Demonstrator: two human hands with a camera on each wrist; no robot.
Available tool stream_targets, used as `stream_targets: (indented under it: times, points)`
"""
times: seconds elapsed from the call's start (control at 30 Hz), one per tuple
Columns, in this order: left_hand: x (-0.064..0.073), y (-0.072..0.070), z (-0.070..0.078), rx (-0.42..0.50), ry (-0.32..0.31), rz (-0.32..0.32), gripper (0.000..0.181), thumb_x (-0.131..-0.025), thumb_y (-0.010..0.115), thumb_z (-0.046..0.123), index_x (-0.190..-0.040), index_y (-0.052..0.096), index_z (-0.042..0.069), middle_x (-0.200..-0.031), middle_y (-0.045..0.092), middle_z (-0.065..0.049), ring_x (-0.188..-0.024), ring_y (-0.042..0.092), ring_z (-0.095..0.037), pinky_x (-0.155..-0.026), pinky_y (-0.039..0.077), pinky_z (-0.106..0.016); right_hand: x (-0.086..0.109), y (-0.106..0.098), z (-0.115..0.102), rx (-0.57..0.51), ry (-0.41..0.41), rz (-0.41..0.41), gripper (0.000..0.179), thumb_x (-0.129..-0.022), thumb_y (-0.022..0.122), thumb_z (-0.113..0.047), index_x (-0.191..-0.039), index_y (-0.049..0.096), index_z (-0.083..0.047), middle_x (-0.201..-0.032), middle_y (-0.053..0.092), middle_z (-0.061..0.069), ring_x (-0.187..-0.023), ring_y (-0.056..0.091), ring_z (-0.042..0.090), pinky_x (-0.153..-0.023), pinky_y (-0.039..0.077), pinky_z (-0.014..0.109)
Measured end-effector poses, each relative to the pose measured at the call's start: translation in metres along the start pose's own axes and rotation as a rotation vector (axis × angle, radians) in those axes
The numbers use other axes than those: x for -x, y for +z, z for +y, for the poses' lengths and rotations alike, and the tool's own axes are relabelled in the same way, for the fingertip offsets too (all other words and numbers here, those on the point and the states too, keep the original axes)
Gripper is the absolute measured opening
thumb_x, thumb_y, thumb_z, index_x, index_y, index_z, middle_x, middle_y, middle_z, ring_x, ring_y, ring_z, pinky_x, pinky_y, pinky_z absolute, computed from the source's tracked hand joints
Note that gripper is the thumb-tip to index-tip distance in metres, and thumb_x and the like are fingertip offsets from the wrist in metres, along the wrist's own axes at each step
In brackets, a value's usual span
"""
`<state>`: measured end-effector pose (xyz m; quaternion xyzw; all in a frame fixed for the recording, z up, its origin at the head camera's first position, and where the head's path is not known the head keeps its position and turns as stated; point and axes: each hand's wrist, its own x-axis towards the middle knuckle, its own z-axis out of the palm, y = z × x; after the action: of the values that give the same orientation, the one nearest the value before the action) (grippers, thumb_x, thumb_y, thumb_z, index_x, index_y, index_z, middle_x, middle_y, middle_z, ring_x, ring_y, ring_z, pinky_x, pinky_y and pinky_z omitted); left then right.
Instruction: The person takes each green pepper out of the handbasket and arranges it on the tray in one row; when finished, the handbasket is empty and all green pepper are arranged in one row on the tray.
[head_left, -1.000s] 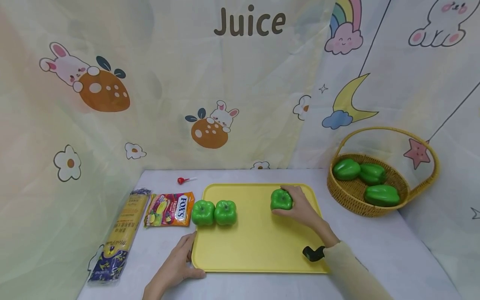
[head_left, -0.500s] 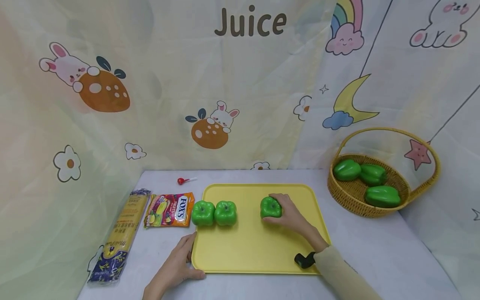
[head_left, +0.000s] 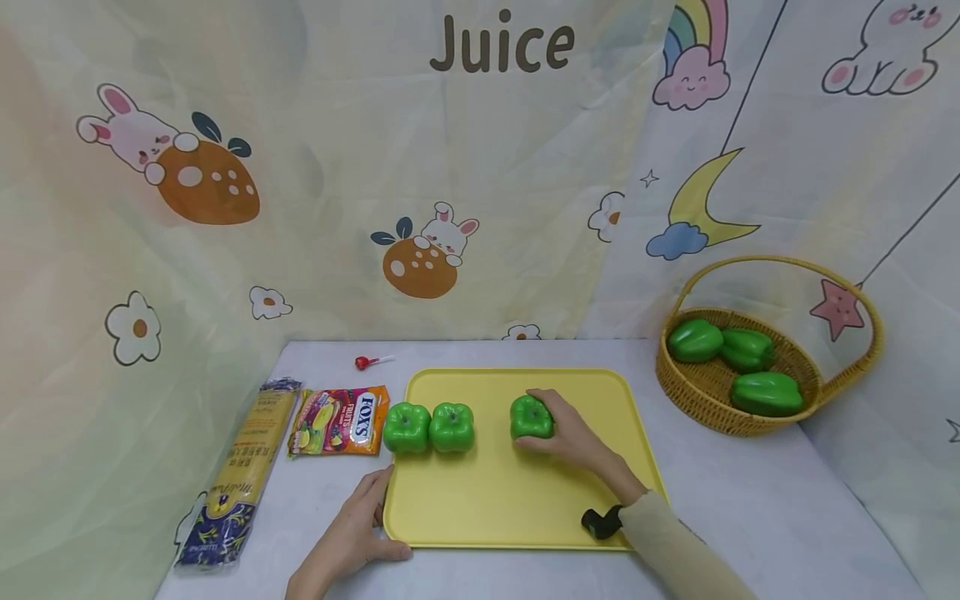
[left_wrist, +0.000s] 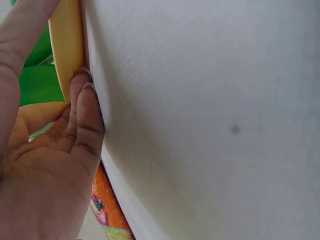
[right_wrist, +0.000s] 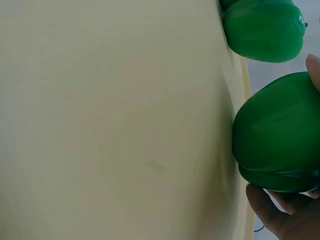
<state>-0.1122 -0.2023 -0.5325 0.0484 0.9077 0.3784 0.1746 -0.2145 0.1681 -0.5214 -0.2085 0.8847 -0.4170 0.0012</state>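
Note:
My right hand grips a green bell pepper from its right side, just above the middle of the yellow tray. In the right wrist view, the thumb and fingers sit on opposite sides of this bell pepper, close over the tray. Two more green bell peppers rest side by side at the tray's left edge. My left hand holds the front left corner of the tray, thumb along the front edge. Its fingertips lie against the tray's rim in the left wrist view.
A wicker basket with three green bell peppers stands at the back right. Left of the tray lie an orange candy bag and a pack of spaghetti. A red lollipop lies behind them. A printed curtain closes off the back.
My right hand has moved left over the tray and slightly toward me with the bell pepper, nearer the other two. The left hand has stayed at the tray's corner.

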Motion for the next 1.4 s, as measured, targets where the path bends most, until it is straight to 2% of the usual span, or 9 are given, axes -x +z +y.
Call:
stream_targets:
  times: [0.47,0.77,1.13,1.4]
  points:
    - [-0.002,0.001,-0.001,-0.004,-0.006,-0.015,0.131,-0.055,0.094,0.053,-0.160,0.026,0.012,-0.153,0.040,-0.012,-0.090,0.047,-0.014,-0.068,0.041,-0.021,-0.009,0.012,-0.010,-0.031,0.027,-0.061,0.092,-0.080,0.084,-0.044,-0.149,0.039,-0.003,-0.124,0.057,0.009,-0.103,0.056,0.019,-0.087,0.049,0.038]
    - [-0.004,0.002,0.000,-0.006,-0.011,-0.013,0.133,-0.054,0.093,0.055,-0.160,0.025,0.012,-0.155,0.038,-0.012,-0.090,0.048,-0.014,-0.068,0.042,-0.021,-0.013,0.016,-0.012,-0.030,0.006,-0.072,0.090,-0.080,0.084,-0.044,-0.147,0.040,-0.003,-0.125,0.056,0.009,-0.104,0.055,0.017,-0.083,0.049,0.036]
    - [-0.002,0.001,-0.001,-0.006,-0.018,-0.014,0.133,-0.054,0.093,0.053,-0.160,0.026,0.011,-0.153,0.040,-0.012,-0.088,0.047,-0.014,-0.066,0.041,-0.021,-0.014,0.025,-0.018,-0.050,0.005,-0.088,0.091,-0.080,0.083,-0.045,-0.148,0.039,-0.003,-0.125,0.056,0.009,-0.105,0.055,0.019,-0.086,0.049,0.040]
    - [-0.001,0.001,0.000,-0.007,-0.016,-0.011,0.132,-0.054,0.093,0.053,-0.160,0.026,0.011,-0.152,0.040,-0.012,-0.089,0.047,-0.014,-0.067,0.041,-0.021,-0.016,0.028,-0.018,-0.031,0.012,-0.095,0.091,-0.081,0.082,-0.047,-0.149,0.038,-0.004,-0.125,0.056,0.007,-0.105,0.055,0.018,-0.087,0.049,0.037]
